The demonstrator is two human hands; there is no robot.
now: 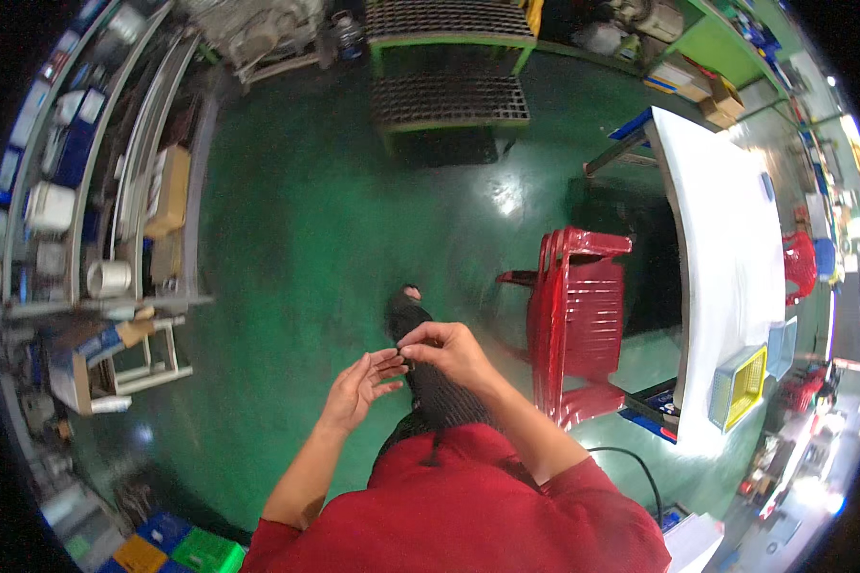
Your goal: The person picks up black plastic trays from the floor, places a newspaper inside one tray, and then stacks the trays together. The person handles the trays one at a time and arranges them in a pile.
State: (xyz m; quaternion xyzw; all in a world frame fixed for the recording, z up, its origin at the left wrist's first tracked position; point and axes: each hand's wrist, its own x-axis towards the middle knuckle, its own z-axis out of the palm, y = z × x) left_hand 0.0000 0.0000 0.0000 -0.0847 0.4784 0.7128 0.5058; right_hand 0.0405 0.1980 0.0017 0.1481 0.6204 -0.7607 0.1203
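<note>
In front of my body, over the green floor, my two hands meet at the fingertips. My left hand is palm up with its fingers stretched out and a little apart. Thumb and forefinger of my right hand are pinched together right at the left fingertips. A tiny dark spot shows at that pinch, too small to name. Below the hands are my dark trouser leg and one foot.
A stack of red plastic chairs stands to the right, beside a white-topped table with a yellow basket. Green-framed steps are ahead. Loaded shelves line the left. A black cable curves at lower right.
</note>
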